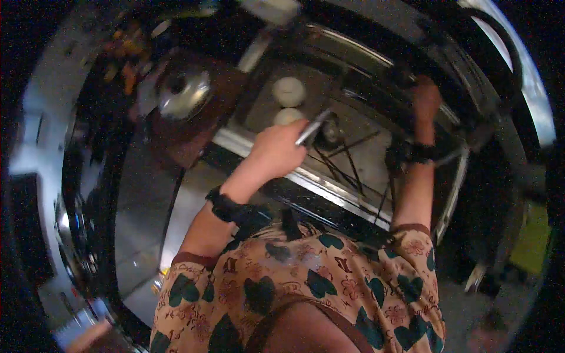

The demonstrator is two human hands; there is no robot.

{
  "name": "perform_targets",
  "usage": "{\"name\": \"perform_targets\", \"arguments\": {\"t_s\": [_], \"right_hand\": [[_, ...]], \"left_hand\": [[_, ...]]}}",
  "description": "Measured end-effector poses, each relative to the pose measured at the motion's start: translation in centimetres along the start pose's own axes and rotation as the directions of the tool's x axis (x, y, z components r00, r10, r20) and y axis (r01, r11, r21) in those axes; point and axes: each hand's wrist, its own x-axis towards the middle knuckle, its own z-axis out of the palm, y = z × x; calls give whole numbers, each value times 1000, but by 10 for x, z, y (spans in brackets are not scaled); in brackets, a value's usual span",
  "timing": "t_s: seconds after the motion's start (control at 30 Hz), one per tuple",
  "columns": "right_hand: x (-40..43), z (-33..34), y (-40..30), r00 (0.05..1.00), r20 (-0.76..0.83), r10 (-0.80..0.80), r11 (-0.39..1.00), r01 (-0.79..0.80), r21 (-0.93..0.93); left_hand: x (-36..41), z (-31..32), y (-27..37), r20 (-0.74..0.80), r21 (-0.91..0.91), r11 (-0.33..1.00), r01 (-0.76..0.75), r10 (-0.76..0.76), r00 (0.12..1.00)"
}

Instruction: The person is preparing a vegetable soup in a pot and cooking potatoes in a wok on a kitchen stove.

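My left hand [280,148] is closed around a slim silvery metal utensil [313,128], which points up and to the right. Its exact kind is blurred. Just beyond the knuckles lie two round, pale, flat pieces, probably dough; the farther round piece [289,92] is fully visible, while the nearer one [289,116] is partly covered by my hand. Both rest in a metal-framed cooking surface [265,110]. My right hand [426,99] reaches to the far right side, beside a dark bar. Blur and dim light hide its fingers and whatever they may touch.
Thin dark metal rods [340,163] cross the cooking surface around a round burner-like part [331,132]. A bright metal edge [340,189] runs along the front. To the left, a shiny domed metal lid or bowl [185,95] sits on a brown surface [190,141].
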Motion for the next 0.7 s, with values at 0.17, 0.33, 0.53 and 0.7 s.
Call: {"name": "perform_targets", "arguments": {"t_s": [0.17, 0.33, 0.53, 0.7], "right_hand": [[11, -78, -71, 984, 162, -77, 939, 17, 344], [-74, -160, -190, 888, 451, 88, 296, -456, 840], [-122, -144, -235, 821, 568, -56, 589, -433, 683], [-136, -177, -445, 752, 564, -341, 76, -575, 814]], "left_hand": [[-22, -12, -33, -101, -129, 992, -6, -8, 995], [-42, -8, -54, -201, -237, 963, -129, 82, 976], [-96, -63, -64, -212, -432, 878, -207, 124, 969], [-139, -100, -122, -366, -564, 784, -259, 44, 930]]}}
